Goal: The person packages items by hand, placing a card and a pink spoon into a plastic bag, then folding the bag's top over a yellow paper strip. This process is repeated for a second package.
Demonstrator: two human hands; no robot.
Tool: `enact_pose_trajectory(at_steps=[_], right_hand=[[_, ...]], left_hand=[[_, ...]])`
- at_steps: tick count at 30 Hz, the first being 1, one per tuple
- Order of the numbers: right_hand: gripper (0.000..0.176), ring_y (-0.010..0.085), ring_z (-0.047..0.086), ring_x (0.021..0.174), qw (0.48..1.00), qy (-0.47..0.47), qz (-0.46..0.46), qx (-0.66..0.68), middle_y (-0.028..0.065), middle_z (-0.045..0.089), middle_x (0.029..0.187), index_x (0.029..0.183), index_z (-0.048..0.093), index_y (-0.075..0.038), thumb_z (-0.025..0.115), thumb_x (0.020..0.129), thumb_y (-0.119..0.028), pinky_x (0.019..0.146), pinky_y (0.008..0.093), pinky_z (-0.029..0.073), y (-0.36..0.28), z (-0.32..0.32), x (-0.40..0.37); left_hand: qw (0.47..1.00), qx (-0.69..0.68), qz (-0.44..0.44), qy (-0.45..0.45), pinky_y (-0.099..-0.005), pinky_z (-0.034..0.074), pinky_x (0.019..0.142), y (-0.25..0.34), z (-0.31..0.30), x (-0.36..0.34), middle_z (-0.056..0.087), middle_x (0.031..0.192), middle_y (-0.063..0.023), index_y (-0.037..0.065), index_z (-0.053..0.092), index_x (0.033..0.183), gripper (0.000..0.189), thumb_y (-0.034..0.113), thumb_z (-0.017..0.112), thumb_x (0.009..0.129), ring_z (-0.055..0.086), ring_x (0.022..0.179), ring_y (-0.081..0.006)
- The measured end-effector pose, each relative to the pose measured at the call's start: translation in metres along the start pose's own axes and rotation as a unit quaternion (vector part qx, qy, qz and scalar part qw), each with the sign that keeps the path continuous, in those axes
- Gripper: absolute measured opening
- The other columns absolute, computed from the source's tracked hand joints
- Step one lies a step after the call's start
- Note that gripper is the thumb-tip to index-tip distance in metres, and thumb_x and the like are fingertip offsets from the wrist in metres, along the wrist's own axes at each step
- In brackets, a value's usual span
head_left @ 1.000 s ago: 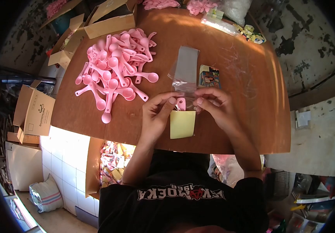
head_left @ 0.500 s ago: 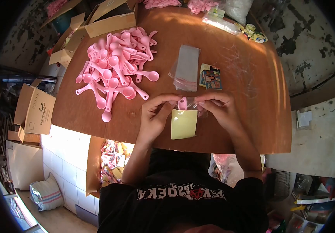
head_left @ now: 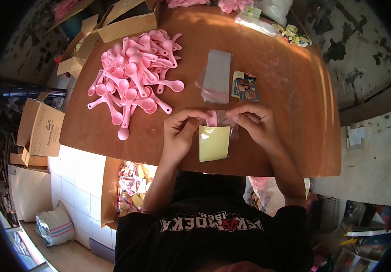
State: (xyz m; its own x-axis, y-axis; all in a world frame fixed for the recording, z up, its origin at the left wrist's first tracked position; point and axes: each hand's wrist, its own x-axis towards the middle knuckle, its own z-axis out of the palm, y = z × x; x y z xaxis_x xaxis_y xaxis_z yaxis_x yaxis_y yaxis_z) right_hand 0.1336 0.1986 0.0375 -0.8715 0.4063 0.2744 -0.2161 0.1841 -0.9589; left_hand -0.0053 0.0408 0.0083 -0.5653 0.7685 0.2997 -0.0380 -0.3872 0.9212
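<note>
A clear plastic bag is pinched at its top edge between my two hands. Inside it are a pale yellow card and a pink spoon, whose handle shows above the card. My left hand grips the bag's left top corner beside the handle. With thumb and forefinger closed, my right hand holds the right part of the opening. Just beyond lie a stack of clear bags and a small pile of printed cards.
A heap of pink spoons covers the left part of the brown table. Cardboard boxes stand at the far left. Plastic packets and yellow strips lie at the far edge.
My right hand's fingers have shifted slightly along the bag's top edge, and the bag's right side now hangs flatter. The view has moved slightly.
</note>
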Motion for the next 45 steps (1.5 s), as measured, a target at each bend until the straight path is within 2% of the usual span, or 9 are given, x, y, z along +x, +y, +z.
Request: enact_pose_trajectory(at_steps=[7, 9, 15, 22, 28, 31, 34, 37, 45], right_hand=[[0.011, 0.0111, 0.062, 0.081, 0.999, -0.021, -0.031, -0.03, 0.0086, 0.064, 0.093, 0.094, 0.064, 0.004, 0.059, 0.085, 0.002, 0.071, 0.0219, 0.05, -0.006, -0.003, -0.001], [0.012, 0.0109, 0.062, 0.082, 1.0, -0.026, -0.013, 0.008, 0.0082, 0.063, 0.095, 0.095, 0.063, 0.003, 0.062, 0.083, 0.002, 0.072, 0.0221, 0.05, -0.004, 0.001, -0.004], [0.03, 0.0111, 0.064, 0.084, 0.999, -0.023, 0.005, -0.036, 0.0058, 0.062, 0.098, 0.103, 0.059, 0.0, 0.074, 0.077, -0.005, 0.071, 0.0229, 0.052, -0.007, 0.012, -0.009], [0.026, 0.0112, 0.062, 0.085, 0.986, -0.123, 0.053, -0.103, 0.008, 0.061, 0.103, 0.108, 0.059, -0.002, 0.065, 0.083, -0.004, 0.071, 0.0248, 0.052, -0.015, 0.01, -0.007], [0.015, 0.0121, 0.062, 0.076, 0.97, -0.069, -0.011, -0.232, 0.0062, 0.065, 0.083, 0.097, 0.063, -0.001, 0.064, 0.082, -0.002, 0.065, 0.0244, 0.05, 0.016, -0.016, 0.031], [0.013, 0.0214, 0.063, 0.07, 0.957, -0.031, -0.087, -0.274, 0.0118, 0.065, 0.079, 0.089, 0.065, -0.001, 0.066, 0.076, -0.001, 0.061, 0.0295, 0.05, 0.024, -0.015, 0.064], [0.018, 0.0246, 0.064, 0.068, 0.877, -0.047, -0.189, -0.44, 0.014, 0.067, 0.083, 0.09, 0.066, -0.001, 0.066, 0.073, -0.008, 0.062, 0.033, 0.049, 0.049, -0.022, 0.103], [0.015, 0.028, 0.064, 0.066, 0.856, -0.144, -0.008, -0.497, 0.0133, 0.066, 0.074, 0.081, 0.068, -0.002, 0.069, 0.07, -0.012, 0.062, 0.0348, 0.049, 0.056, -0.021, 0.12], [0.011, 0.0305, 0.064, 0.072, 0.848, -0.133, -0.038, -0.512, 0.014, 0.066, 0.076, 0.076, 0.069, -0.006, 0.063, 0.072, -0.013, 0.066, 0.0384, 0.05, 0.072, -0.032, 0.125]], left_hand=[[0.988, -0.152, -0.023, -0.013, -0.0258, 0.051, 0.071, -0.001, 0.0, -0.004, 0.066, 0.101, -0.0123, -0.002, 0.063, 0.097, 0.014, 0.0, 0.051, 0.089, 0.062, 0.086, -0.014], [1.0, -0.004, 0.015, -0.007, -0.0274, 0.052, 0.074, 0.0, 0.001, -0.004, 0.064, 0.103, -0.0129, -0.002, 0.062, 0.094, 0.009, -0.001, 0.06, 0.085, 0.062, 0.089, -0.0147], [0.995, -0.074, -0.024, -0.066, -0.0313, 0.053, 0.087, 0.009, -0.005, -0.008, 0.059, 0.113, -0.0161, -0.003, 0.055, 0.103, 0.031, -0.013, 0.066, 0.075, 0.06, 0.102, -0.0195], [0.987, 0.042, -0.098, -0.116, -0.0282, 0.055, 0.079, 0.046, -0.065, -0.075, 0.06, 0.113, -0.0173, -0.002, 0.06, 0.098, 0.028, -0.012, 0.068, 0.073, 0.061, 0.1, -0.0204], [0.879, 0.326, -0.324, -0.126, -0.0289, 0.055, 0.074, 0.041, -0.141, -0.154, 0.065, 0.099, -0.0103, 0.0, 0.062, 0.096, 0.022, -0.005, 0.067, 0.076, 0.064, 0.09, -0.0167], [0.726, 0.59, -0.331, -0.127, -0.0363, 0.05, 0.081, 0.006, -0.19, -0.209, 0.064, 0.102, -0.0162, 0.003, 0.061, 0.106, 0.036, 0.003, 0.07, 0.072, 0.063, 0.093, -0.0285], [0.704, 0.596, -0.364, -0.129, -0.0372, 0.048, 0.085, 0.008, -0.185, -0.213, 0.065, 0.102, -0.0163, 0.003, 0.06, 0.11, 0.036, 0.007, 0.068, 0.076, 0.061, 0.097, -0.0335], [0.808, 0.396, -0.409, -0.153, -0.0337, 0.051, 0.076, 0.02, -0.148, -0.17, 0.067, 0.098, -0.0149, 0.003, 0.06, 0.11, 0.026, 0.012, 0.059, 0.086, 0.066, 0.087, -0.0283], [0.884, 0.173, -0.208, -0.381, -0.0291, 0.052, 0.067, 0.053, -0.09, -0.094, 0.067, 0.087, -0.0125, -0.002, 0.057, 0.103, 0.015, 0.004, 0.054, 0.09, 0.068, 0.076, -0.0191]])
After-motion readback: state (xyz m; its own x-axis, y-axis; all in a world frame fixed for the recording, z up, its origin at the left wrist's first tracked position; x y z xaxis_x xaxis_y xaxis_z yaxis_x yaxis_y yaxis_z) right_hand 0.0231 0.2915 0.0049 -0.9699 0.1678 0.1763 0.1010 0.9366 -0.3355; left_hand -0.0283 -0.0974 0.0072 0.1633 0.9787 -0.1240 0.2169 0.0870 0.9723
